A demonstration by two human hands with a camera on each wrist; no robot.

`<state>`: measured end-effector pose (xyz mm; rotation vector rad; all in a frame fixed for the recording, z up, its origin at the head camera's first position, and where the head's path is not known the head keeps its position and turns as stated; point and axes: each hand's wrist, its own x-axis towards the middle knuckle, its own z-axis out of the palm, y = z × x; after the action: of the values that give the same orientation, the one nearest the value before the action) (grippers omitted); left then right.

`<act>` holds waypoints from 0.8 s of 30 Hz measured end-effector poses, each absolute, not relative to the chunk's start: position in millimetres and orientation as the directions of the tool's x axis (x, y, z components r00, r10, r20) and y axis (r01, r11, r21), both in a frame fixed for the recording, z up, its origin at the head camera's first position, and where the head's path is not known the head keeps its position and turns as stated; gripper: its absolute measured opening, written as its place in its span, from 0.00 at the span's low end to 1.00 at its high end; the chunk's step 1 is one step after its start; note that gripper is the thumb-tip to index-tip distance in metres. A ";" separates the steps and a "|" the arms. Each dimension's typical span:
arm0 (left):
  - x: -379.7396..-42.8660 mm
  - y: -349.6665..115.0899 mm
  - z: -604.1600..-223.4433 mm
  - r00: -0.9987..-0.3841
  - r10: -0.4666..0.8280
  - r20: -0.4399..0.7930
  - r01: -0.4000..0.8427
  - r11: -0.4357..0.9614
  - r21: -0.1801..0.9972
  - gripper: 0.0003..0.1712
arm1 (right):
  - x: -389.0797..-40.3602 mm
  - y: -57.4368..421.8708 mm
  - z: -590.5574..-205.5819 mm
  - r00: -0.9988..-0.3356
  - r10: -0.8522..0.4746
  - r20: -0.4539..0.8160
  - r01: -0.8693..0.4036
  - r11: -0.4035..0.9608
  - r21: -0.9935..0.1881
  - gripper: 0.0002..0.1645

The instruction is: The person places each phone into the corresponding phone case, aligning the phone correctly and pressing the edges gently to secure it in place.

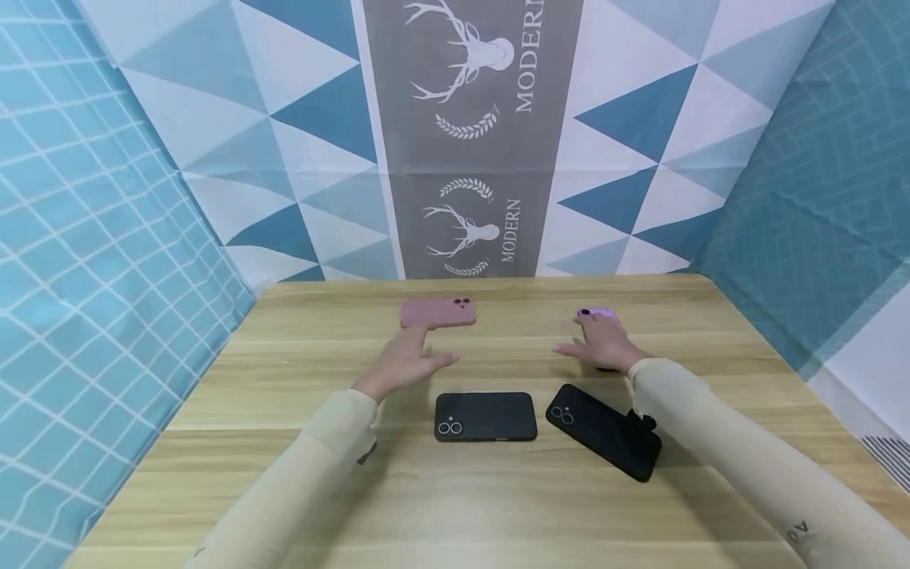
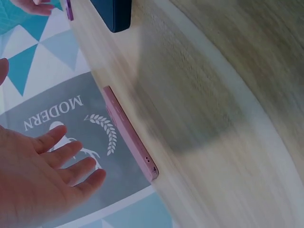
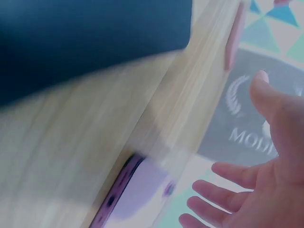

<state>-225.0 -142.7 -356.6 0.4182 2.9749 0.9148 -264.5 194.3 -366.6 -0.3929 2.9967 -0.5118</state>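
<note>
My left hand (image 1: 405, 362) reaches over the table just in front of a pink phone (image 1: 434, 313), which lies flat with its cameras at the right end. In the left wrist view the fingers of that hand are spread and hold nothing, apart from the pink phone (image 2: 130, 135). Over on the right, my right hand (image 1: 604, 345) is above a purple phone (image 1: 603, 313), hiding most of it. The right wrist view has its fingers extended and holding nothing, beside the purple phone (image 3: 142, 190).
Nearer to me, a black phone (image 1: 486, 416) lies crosswise, back up. Another black phone (image 1: 600, 431) lies slanted beside it, partly under the right sleeve (image 1: 711, 411). The wooden table (image 1: 298, 482) meets a patterned cloth (image 1: 469, 158) at the back.
</note>
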 end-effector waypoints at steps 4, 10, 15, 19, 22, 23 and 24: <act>-223.3 -145.9 -356.3 -0.969 0.239 0.064 0.233 0.801 0.552 0.43 | -275.7 206.8 -372.7 -0.977 -0.204 -0.062 -0.175 0.933 -0.313 0.50; -220.9 -147.8 -352.8 -0.974 0.222 0.051 0.214 0.813 0.541 0.43 | -280.1 214.8 -374.0 -0.982 -0.145 -0.118 -0.104 0.949 -0.298 0.52; -224.5 -144.9 -349.4 -0.972 0.227 0.057 0.224 0.831 0.509 0.44 | -286.5 224.9 -375.1 -0.987 -0.107 -0.120 -0.069 0.955 -0.288 0.48; -230.6 -141.2 -348.6 -0.963 0.263 0.052 0.255 0.837 0.484 0.43 | -290.6 231.3 -377.8 -0.988 -0.084 -0.132 -0.041 0.953 -0.300 0.47; -236.3 -138.2 -348.4 -0.953 0.300 0.050 0.289 0.842 0.456 0.43 | -292.4 233.0 -379.9 -0.988 -0.066 -0.138 -0.021 0.953 -0.303 0.47; -238.9 -137.4 -348.5 -0.949 0.311 0.057 0.303 0.842 0.446 0.43 | -293.1 232.9 -380.7 -0.988 -0.061 -0.139 -0.016 0.954 -0.301 0.47; -242.7 -136.9 -349.0 -0.944 0.321 0.068 0.319 0.845 0.429 0.43 | -293.7 232.2 -381.0 -0.989 -0.058 -0.139 -0.015 0.955 -0.296 0.47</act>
<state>-242.7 -136.9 -349.0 0.5224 3.0116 0.6986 -293.7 232.2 -381.0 -0.0553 2.9612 -0.4470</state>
